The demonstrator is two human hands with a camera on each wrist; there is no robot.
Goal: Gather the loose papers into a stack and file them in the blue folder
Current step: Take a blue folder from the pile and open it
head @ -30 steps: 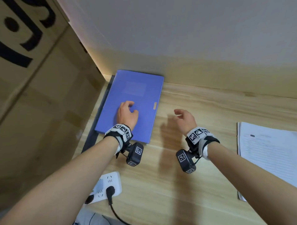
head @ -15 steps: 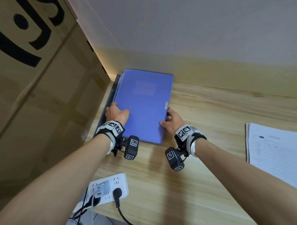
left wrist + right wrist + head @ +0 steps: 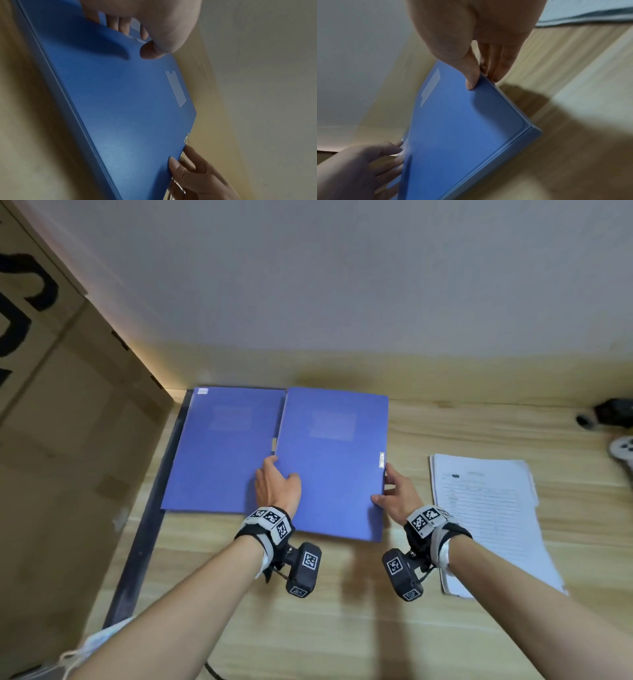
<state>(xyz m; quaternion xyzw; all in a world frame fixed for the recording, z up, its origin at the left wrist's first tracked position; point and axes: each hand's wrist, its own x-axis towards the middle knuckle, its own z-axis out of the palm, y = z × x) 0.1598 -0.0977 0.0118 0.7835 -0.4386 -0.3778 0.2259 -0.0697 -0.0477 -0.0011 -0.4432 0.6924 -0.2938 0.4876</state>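
Two blue folders lie side by side on the wooden desk. I hold the right-hand blue folder [image 3: 332,467] [image 3: 128,101] [image 3: 462,128] by both side edges. My left hand [image 3: 279,484] [image 3: 154,33] grips its left edge, thumb on top and fingers underneath. At its right edge, my right hand [image 3: 390,491] [image 3: 476,65] pinches it, thumb on the cover. The second blue folder [image 3: 219,453] stays flat to the left, partly overlapped. A stack of printed papers [image 3: 486,508] lies to the right of my right hand, untouched.
A big cardboard box [image 3: 68,440] walls off the left side, with a dark strip [image 3: 150,508] along the desk edge beside it. A black object [image 3: 609,412] and a white controller [image 3: 623,453] sit at the far right. The wall runs close behind the folders.
Both hands took hold of the top folder's edges and carried it to the right, uncovering a second blue folder beneath. My view shifted right, so more of the papers shows.
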